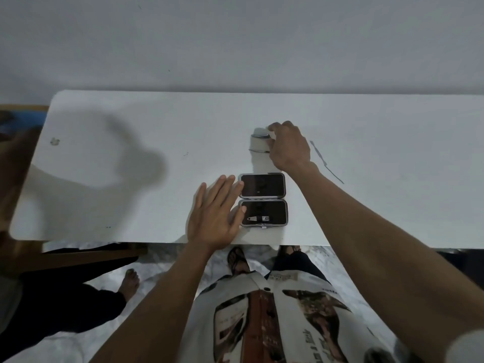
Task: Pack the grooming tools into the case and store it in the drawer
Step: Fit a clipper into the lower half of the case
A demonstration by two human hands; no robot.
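The case (263, 200) lies open and flat on the white bench (131, 127), close to the bench's near edge, its two dark-lined halves joined at a hinge, one half beyond the other. The near half holds one small metal tool (258, 219), lying flat in its lower part; the far half shows no clear contents. The left hand (214, 210) rests palm down just left of the case, fingers spread and straight, the fingertips touching the left rim of the far half and the thumb touching the left rim of the near half; its grip is apart and holds nothing. The right hand (288, 146) is just beyond the case's far half, fingers curled downward over a metal nail clipper (260, 134), whose rounded end shows to the left of the fingers. A second thin metal piece (258, 151) shows just nearer the case, at the same hand; whether the grip is clamped on either cannot be told. A long slender metal file (326, 162) lies loose on the bench, to the right of the case and beyond it.
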